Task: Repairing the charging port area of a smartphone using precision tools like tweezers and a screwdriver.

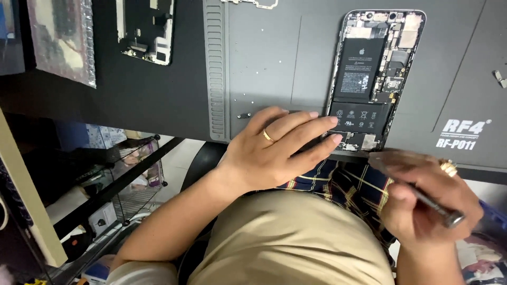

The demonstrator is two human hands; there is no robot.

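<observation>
An opened phone (369,74) lies back-up on a grey work mat (264,63), its black battery and circuit boards exposed. My left hand (280,145), with a gold ring, rests flat at the table edge, fingertips touching the phone's lower end. My right hand (428,198), also ringed, sits below the table edge over my lap and grips a thin dark metal tool (438,207), likely a screwdriver. Its tip is hidden by blurred fingers.
A second dismantled phone part (148,29) lies at the top left on the black table. A tiny dark part (244,115) lies left of my left hand. A bubble-wrap bag (63,37) sits far left. A wire shelf (127,179) stands below the table.
</observation>
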